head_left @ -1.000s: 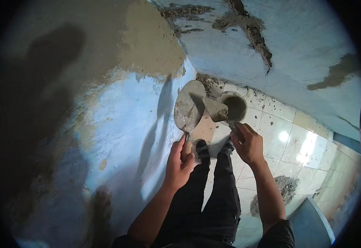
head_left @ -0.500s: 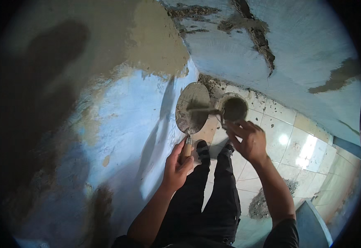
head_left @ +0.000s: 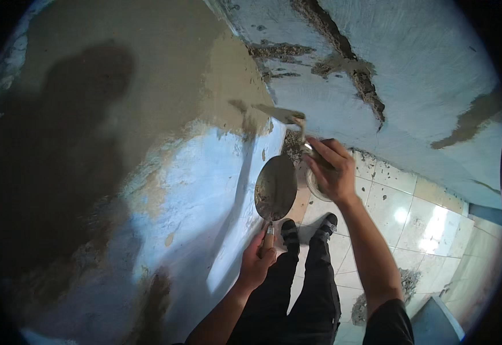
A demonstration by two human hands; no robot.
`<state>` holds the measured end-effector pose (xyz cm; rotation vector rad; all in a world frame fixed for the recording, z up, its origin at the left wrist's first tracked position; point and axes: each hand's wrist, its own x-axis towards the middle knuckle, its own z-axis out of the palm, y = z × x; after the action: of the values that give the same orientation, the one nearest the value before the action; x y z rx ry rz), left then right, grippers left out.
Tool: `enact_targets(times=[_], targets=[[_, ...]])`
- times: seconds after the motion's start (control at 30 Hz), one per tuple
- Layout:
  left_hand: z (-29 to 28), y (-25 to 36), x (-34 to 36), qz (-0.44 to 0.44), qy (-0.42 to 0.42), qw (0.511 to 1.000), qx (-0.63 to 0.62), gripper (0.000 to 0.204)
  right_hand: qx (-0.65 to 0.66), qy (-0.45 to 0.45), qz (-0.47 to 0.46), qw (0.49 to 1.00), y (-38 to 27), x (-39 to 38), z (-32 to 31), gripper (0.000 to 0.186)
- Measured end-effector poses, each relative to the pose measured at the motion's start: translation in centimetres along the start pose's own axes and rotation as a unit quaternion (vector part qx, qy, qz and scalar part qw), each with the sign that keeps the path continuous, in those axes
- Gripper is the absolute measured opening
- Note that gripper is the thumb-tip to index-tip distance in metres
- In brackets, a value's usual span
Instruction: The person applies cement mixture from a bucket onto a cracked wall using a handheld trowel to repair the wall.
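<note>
Centrally held tool: an oval-bladed float (head_left: 275,187), its face smeared grey-brown, held with the blade pointing away from the body and apart from the small trowel.
Left hand (head_left: 257,264): clasped round the wooden handle (head_left: 269,240) of the float, below the blade.
Right hand (head_left: 336,175): closed on the handle of a small trowel (head_left: 282,114); most of that handle is hidden by the fingers.
Trowel blade: seen nearly edge-on, pointed leftward, above the float and in front of the mortar's edge near the corner; whether the wall is touched cannot be told.
Bucket (head_left: 313,187): set on the floor just right of the float, largely covered by the right hand.
Left wall (head_left: 199,172): painted blue below, coated above with grey-brown mortar (head_left: 228,75), on which a dark shadow (head_left: 90,86) is cast.
Facing wall (head_left: 423,69): pale blue, marked by a long, rough-edged crack (head_left: 334,34).
Floor (head_left: 380,213): laid with pale tiles, spattered near the facing wall; a patch of grey rubble (head_left: 410,282) is partly hidden by the right forearm.
</note>
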<state>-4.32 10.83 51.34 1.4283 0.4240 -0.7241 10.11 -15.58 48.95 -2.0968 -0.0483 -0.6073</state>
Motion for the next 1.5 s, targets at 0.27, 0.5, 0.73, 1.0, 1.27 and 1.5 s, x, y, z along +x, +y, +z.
enact_targets(times=[0.27,0.5,0.73,1.0,1.27,1.5], targets=[[-1.1,-4.6,0.9,-0.015,0.014,1.0,0.011,0.063,0.474,-0.027,0.319,0.82,-1.7,1.1,7.2,0.033],[-2.4,-8.6,1.4,-0.001,0.002,1.0,-0.02,0.063,0.522,0.006,0.395,0.756,2.2,0.9,10.0,0.029],[-2.2,-9.5,2.2,-0.005,0.003,1.0,-0.023,0.061,0.5,-0.014,0.377,0.78,2.2,3.4,12.0,0.027],[-2.1,-8.5,2.7,-0.001,0.042,0.999,0.003,0.058,0.486,-0.039,0.328,0.809,3.2,6.2,12.4,0.025],[-2.1,-8.4,3.3,-0.014,0.027,0.999,-0.015,0.06,0.429,-0.063,0.366,0.824,5.8,2.2,13.4,0.025],[-2.7,-9.7,3.6,-0.02,-0.007,0.999,-0.026,0.063,0.428,-0.035,0.382,0.818,3.2,3.7,12.5,0.025]])
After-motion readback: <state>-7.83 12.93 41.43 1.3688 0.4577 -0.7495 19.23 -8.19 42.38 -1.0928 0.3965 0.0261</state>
